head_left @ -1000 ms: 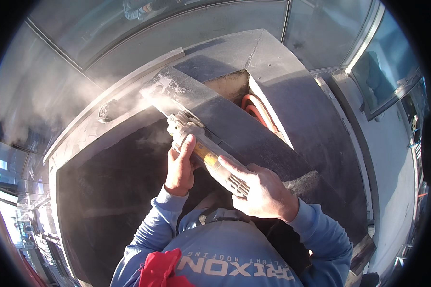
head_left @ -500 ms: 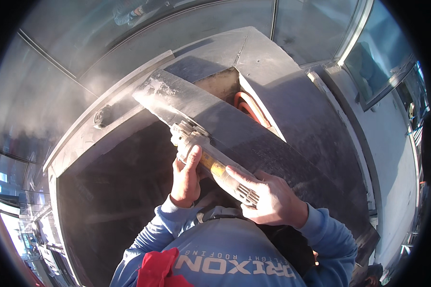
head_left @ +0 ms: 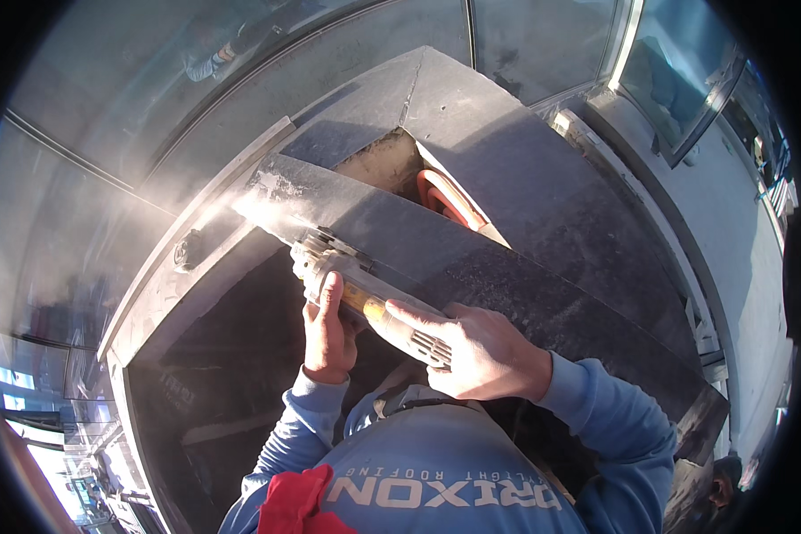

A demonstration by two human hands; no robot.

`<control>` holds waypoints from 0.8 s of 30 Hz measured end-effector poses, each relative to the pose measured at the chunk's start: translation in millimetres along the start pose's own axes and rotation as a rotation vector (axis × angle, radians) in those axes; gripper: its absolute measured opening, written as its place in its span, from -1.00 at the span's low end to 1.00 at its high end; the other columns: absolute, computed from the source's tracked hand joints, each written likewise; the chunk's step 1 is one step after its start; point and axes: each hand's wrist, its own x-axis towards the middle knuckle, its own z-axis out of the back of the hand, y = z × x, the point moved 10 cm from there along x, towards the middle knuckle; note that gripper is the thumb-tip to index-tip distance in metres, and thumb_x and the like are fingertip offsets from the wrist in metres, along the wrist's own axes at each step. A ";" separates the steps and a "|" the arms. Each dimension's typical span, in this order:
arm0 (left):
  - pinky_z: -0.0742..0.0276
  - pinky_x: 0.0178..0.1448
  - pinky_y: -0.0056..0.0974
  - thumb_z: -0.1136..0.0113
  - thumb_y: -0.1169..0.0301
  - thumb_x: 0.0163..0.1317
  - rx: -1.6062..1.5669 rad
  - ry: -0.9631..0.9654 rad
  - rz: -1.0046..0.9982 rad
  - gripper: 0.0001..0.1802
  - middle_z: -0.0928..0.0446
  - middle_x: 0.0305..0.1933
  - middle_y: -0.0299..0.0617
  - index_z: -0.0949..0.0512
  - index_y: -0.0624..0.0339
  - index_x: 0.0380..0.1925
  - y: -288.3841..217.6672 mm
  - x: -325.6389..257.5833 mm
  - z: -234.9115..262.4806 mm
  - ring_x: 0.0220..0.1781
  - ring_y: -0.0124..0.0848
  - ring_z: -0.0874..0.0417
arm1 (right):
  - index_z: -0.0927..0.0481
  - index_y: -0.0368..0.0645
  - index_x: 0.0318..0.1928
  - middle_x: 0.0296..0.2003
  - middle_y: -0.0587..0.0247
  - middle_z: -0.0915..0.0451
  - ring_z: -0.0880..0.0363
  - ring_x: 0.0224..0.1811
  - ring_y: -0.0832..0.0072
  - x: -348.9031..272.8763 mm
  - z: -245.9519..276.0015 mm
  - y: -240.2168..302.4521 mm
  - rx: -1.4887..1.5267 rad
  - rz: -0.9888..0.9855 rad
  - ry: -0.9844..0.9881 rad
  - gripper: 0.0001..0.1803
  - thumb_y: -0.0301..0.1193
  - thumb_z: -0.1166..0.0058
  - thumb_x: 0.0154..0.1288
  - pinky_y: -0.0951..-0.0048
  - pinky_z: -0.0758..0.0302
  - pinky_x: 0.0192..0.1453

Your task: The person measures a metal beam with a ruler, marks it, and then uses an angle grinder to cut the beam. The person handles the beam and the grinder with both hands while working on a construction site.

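Both of my hands are closed around a dusty angle grinder (head_left: pixel 399 327) with a yellow band on its body. My left hand (head_left: pixel 327 336) wraps the grinder near its head, thumb on top. At the rear, by the vent slots, my right hand (head_left: pixel 491 354) grips the body, with the index finger stretched along it. The grinder's head lies at the near left edge of a dark grey slab (head_left: pixel 418 240). Its disc is mostly hidden there. Pale dust covers the slab's left corner and drifts off to the left.
Behind the slab, a rectangular opening (head_left: pixel 374 165) holds an orange hose (head_left: pixel 449 198). Glass panels (head_left: pixel 267 98) run along the back. A small dark object (head_left: pixel 187 249) rests on the left ledge (head_left: pixel 165 298). A pale curved ledge (head_left: pixel 730 258) lies at right.
The whole view has shifted, so slab, hands and grinder appear further left and slightly higher. The grinder remains at the slab's edge, and both hands keep their hold.
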 end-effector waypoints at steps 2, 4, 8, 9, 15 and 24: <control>-0.79 -0.19 -0.28 -0.25 0.08 0.54 -0.011 -0.017 0.009 -0.48 -0.68 0.04 -0.19 -0.46 0.18 0.28 0.9 0.4 1.0 -0.07 -0.39 -0.80 | -0.66 -0.34 0.14 -0.28 -0.13 -0.69 -0.73 -0.30 0.03 1.4 -2.3 0.6 -0.025 -0.003 0.027 -0.44 -0.38 -0.40 0.10 0.16 -0.67 -0.16; -0.79 -0.20 -0.29 -0.25 0.07 0.54 -0.015 -0.025 0.005 -0.49 -0.68 0.04 -0.19 -0.47 0.18 0.27 1.2 0.6 2.5 -0.08 -0.40 -0.79 | -0.61 -0.29 0.27 -0.29 -0.13 -0.69 -0.72 -0.31 0.03 3.3 -2.5 4.2 -0.040 0.015 0.037 -0.34 -0.38 -0.37 0.12 0.15 -0.67 -0.17; -0.78 -0.21 -0.29 -0.26 0.07 0.54 -0.013 -0.015 -0.015 -0.50 -0.69 0.03 -0.20 -0.49 0.17 0.26 2.7 3.1 6.8 -0.09 -0.42 -0.79 | -0.43 -0.18 0.51 -0.31 -0.14 -0.70 -0.69 -0.37 0.02 5.3 -2.5 10.8 -0.061 0.074 0.037 -0.15 -0.40 -0.32 0.15 0.13 -0.67 -0.19; -0.78 -0.21 -0.29 -0.26 0.07 0.53 -0.013 -0.011 -0.018 -0.50 -0.69 0.03 -0.20 -0.49 0.17 0.25 2.7 3.7 7.1 -0.09 -0.42 -0.79 | -0.38 -0.15 0.56 -0.31 -0.14 -0.70 -0.68 -0.38 0.01 5.5 -2.9 11.4 -0.070 0.086 0.040 -0.11 -0.40 -0.32 0.16 0.13 -0.67 -0.19; -0.70 0.25 -0.08 -0.15 0.15 0.61 -0.012 0.013 0.021 -0.53 -0.62 0.21 -0.15 -0.44 0.16 0.34 3.7 4.4 9.1 0.19 -0.25 -0.72 | -0.39 -0.16 0.55 -0.32 -0.16 -0.70 -0.67 -0.39 0.01 8.9 -0.5 15.7 -0.039 0.077 0.038 -0.11 -0.41 -0.32 0.15 0.11 -0.67 -0.18; -0.79 -0.14 -0.26 -0.22 0.11 0.56 -0.029 -0.020 -0.018 -0.54 -0.68 0.08 -0.18 -0.47 0.15 0.27 -0.4 8.5 12.9 -0.02 -0.38 -0.78 | -0.34 0.00 0.60 -0.29 -0.25 -0.70 -0.72 -0.30 -0.15 13.0 -8.4 6.7 -0.051 0.029 0.073 -0.06 -0.42 -0.27 0.12 -0.04 -0.72 -0.08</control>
